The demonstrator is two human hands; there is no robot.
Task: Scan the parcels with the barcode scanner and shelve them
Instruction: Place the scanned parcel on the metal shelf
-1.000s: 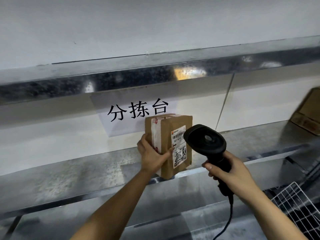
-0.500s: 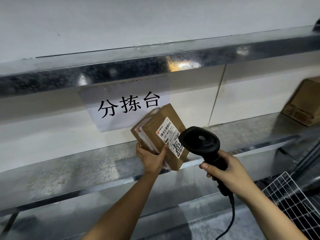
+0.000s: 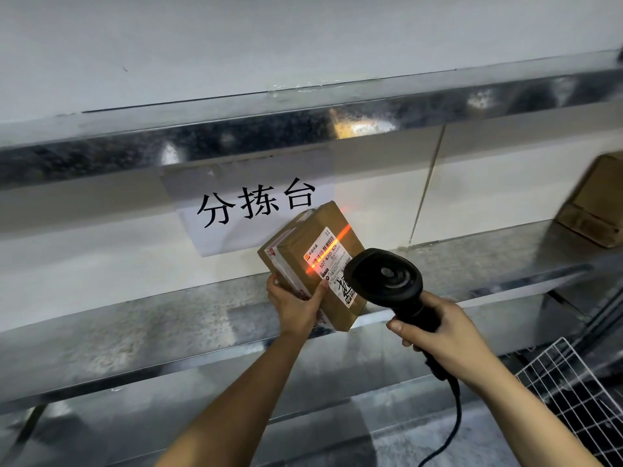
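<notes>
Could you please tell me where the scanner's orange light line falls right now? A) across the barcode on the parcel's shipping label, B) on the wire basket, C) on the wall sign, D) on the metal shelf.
A: the orange line runs slantwise across the barcode on the white shipping label of the cardboard parcel, held by the left hand, while the right hand aims the barcode scanner.

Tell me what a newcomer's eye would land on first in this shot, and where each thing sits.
First, the orange scan line glowing slantwise across the label of the tilted cardboard parcel at centre, gripped from below by the left hand. Next, the black barcode scanner just right of it, its handle gripped by the right hand. Behind the parcel, a white sign with bold black characters hangs on the wall between the metal shelves.
</notes>
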